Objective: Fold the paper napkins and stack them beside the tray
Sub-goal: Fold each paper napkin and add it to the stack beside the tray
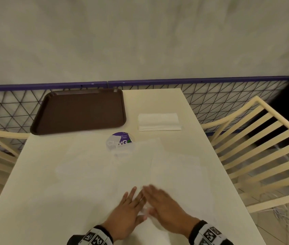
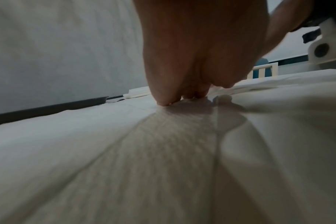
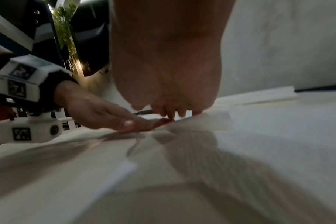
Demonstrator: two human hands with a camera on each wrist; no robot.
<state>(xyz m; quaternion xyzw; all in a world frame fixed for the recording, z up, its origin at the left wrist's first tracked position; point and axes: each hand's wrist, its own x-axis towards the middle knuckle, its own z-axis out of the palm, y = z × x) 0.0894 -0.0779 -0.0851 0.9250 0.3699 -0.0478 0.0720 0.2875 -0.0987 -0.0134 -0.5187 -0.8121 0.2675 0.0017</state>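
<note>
Both hands lie flat, fingers straight and spread, on an unfolded napkin [image 1: 131, 174] at the near end of the counter [image 1: 52, 200] — the left hand [image 1: 126, 213] and right hand [image 1: 164, 206] sit side by side with their fingertips almost meeting. Neither pinches anything; the left wrist view shows the fingertips [image 2: 163, 101] pressing down into the paper, and creases fan out from them. More loose sheets overlap to the right of that napkin, one of them partly covering a round purple sticker [image 1: 120, 140] just beyond it. Farther from the hands than the sticker, a stack of folded napkins [image 1: 159, 122] rests just right of the brown tray [image 1: 80, 110], near it but not touching.

The paper looks very light, thin and limp, so it will probably slide on the smooth counter and crumple or tear if dragged. My judgement is that one palm should pin it while the other takes a corner or edge in a light pinch and carries it over — then a flat sweep along the fold sets the crease. White on a pale counter, the edges are hard to pick out
</note>
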